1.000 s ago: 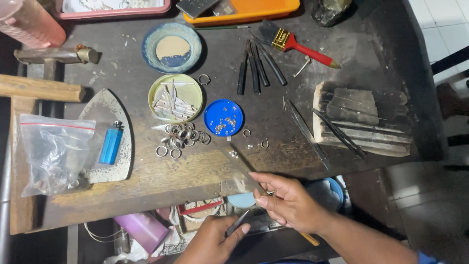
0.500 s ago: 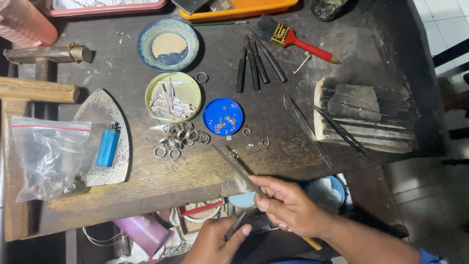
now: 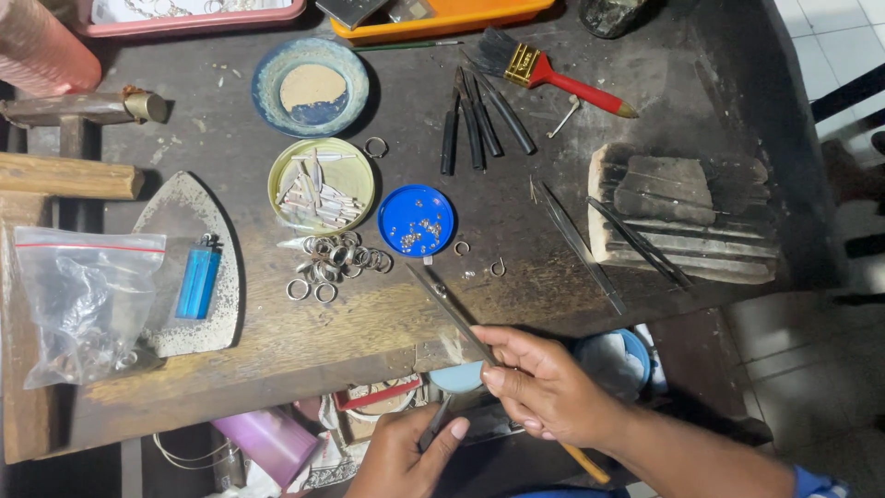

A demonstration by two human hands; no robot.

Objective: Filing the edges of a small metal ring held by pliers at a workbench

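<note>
Gripped in our right hand [image 3: 544,387], fingers closed round its handle end, a long flat file [image 3: 452,314] slants up and away over the bench edge. Our left hand [image 3: 406,452], just below and beside it, pinches a small dark piece [image 3: 435,422] (too small to name). Beyond the file's tip lie a cluster of silver rings [image 3: 332,263], a blue lid [image 3: 417,219] of tiny bits and a green tin [image 3: 321,187] of metal strips. Judging by those many loose rings, much filing seems left; nothing shows as finished.
</note>
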